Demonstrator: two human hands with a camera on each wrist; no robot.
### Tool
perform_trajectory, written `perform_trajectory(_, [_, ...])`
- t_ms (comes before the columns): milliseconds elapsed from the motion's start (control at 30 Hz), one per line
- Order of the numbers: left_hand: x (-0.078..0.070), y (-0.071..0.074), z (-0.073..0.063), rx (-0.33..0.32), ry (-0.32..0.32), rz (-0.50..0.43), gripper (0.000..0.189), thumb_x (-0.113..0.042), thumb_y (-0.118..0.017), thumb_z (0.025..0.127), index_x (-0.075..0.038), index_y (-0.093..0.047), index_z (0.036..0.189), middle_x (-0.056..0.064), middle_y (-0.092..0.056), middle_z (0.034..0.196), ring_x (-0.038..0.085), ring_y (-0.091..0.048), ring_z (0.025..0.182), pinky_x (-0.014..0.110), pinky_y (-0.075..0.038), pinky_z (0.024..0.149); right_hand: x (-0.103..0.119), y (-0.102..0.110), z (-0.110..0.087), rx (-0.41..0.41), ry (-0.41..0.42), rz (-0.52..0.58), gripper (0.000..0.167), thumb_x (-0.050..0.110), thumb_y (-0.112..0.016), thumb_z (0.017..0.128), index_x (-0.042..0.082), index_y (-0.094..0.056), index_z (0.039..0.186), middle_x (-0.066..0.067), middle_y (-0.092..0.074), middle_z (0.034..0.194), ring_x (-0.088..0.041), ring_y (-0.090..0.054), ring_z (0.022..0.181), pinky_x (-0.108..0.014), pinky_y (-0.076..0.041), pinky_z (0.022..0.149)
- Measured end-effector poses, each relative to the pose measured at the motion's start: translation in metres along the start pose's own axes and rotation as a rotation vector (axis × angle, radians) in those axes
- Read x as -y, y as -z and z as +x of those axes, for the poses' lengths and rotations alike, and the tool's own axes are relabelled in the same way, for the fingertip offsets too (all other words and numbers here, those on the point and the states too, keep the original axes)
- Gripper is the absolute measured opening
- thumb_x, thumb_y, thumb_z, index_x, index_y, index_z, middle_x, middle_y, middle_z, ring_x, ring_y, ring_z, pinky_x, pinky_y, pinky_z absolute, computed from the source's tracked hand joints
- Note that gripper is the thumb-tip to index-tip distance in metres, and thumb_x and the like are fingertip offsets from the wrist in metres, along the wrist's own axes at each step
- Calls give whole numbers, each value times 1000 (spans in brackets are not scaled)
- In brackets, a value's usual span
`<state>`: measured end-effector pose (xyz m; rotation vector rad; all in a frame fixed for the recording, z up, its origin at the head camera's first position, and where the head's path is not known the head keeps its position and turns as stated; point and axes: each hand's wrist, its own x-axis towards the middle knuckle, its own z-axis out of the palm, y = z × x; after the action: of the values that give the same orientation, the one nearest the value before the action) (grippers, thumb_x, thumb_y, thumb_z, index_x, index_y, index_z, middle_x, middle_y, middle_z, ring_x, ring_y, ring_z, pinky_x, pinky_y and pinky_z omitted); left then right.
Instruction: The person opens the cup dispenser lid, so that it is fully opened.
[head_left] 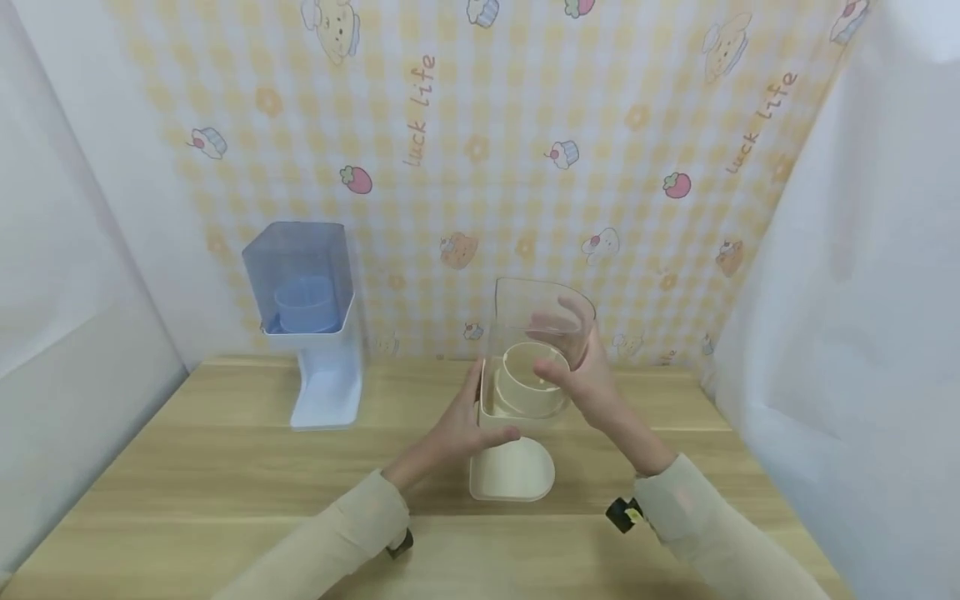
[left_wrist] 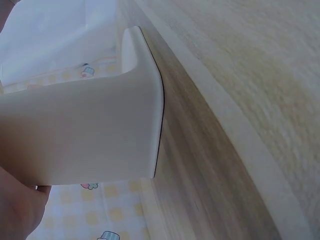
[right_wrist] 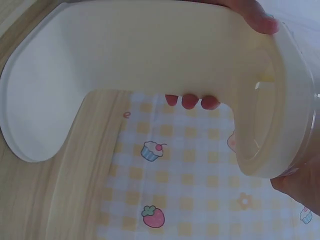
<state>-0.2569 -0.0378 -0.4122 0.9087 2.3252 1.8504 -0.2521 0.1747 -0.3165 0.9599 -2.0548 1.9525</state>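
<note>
A cream-coloured dispenser (head_left: 517, 471) stands upright on the table, with a flat rounded base, a column and a clear upper housing (head_left: 517, 308). Inside the housing sits a round cream ring (head_left: 525, 400). My left hand (head_left: 453, 429) grips the column just below the housing; its thumb (right_wrist: 260, 20) and several fingertips (right_wrist: 189, 101) wrap the column in the right wrist view. With my right hand (head_left: 600, 387) I hold the housing's right side, fingers seen through the clear plastic and thumb toward the ring. Only part of the left hand (left_wrist: 22, 207) shows in the left wrist view.
A similar dispenser (head_left: 326, 408), white with a blue translucent housing (head_left: 300, 258), stands at the table's back left. Behind the wooden table (head_left: 225, 500) hangs a yellow checked cloth (head_left: 480, 192). White sheets (head_left: 847, 333) close off both sides.
</note>
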Motion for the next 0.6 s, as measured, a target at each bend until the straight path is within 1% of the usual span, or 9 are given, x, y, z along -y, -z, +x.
perform_trajectory(133, [-2, 0, 2, -8, -15, 10, 113, -41, -84, 79, -33, -4, 158, -3, -38, 152, 23, -43, 137, 53, -41, 110, -1, 2, 2, -12, 7, -6, 103, 54, -78, 80, 19, -14, 152, -10, -46, 144, -36, -47, 133, -73, -24, 112])
perform_trajectory(200, [-2, 1, 5, -12, -26, 7, 112, -41, -84, 79, -32, -5, 158, -3, -39, 152, 23, -43, 137, 54, -40, 110, 0, 2, 4, -19, 9, -1, 105, 55, -78, 80, 18, -13, 152, -10, -45, 145, -40, -45, 135, -74, -20, 113])
perform_trajectory(267, [-3, 1, 6, -13, -28, 3, 112, -40, -84, 78, -32, -6, 158, -3, -39, 152, 23, -43, 137, 53, -41, 110, 2, 2, 4, -23, 3, 5, 105, 56, -79, 78, 20, -14, 152, -11, -46, 145, -43, -44, 135, -74, -21, 113])
perform_trajectory(333, [-2, 2, 6, -12, -27, 2, 113, -41, -84, 78, -32, -6, 158, -2, -40, 152, 22, -44, 137, 52, -41, 111, 3, 2, 4, -19, 0, 0, 105, 56, -79, 78, 21, -15, 152, -12, -45, 146, -41, -45, 135, -73, -25, 111])
perform_trajectory(367, [-1, 2, 5, -11, -29, -4, 112, -42, -84, 77, -32, -7, 158, -1, -41, 151, 23, -44, 136, 52, -41, 110, 3, 1, 4, -16, 3, -3, 103, 55, -79, 78, 22, -16, 151, -12, -45, 146, -39, -47, 134, -72, -28, 111])
perform_trajectory(433, [0, 2, 4, -8, -26, -8, 112, -46, -84, 76, -34, -7, 157, -3, -41, 150, 21, -44, 136, 51, -40, 111, 3, 0, 3, -9, 14, -21, 101, 55, -79, 78, 25, -17, 151, -12, -46, 146, -34, -50, 133, -70, -32, 110])
perform_trajectory(467, [2, 1, 3, -4, -27, -10, 112, -49, -84, 76, -35, -8, 156, -4, -41, 149, 20, -45, 135, 50, -40, 111, 2, -1, 2, -5, 23, -27, 99, 54, -79, 79, 26, -17, 151, -13, -45, 146, -33, -50, 132, -69, -32, 110])
perform_trajectory(567, [6, 0, -2, 15, -29, -33, 109, -52, -82, 76, -35, -9, 155, -3, -43, 144, 19, -49, 129, 47, -44, 108, -2, -4, -1, 0, 52, -28, 96, 52, -79, 79, 28, -19, 150, -12, -46, 144, -26, -53, 130, -66, -29, 113])
perform_trajectory(600, [7, -1, -4, 23, -24, -36, 110, -53, -82, 76, -35, -7, 155, -3, -43, 143, 18, -49, 128, 47, -44, 107, -4, -5, -3, 1, 56, -27, 96, 52, -79, 80, 27, -18, 150, -11, -46, 144, -27, -53, 130, -66, -28, 114])
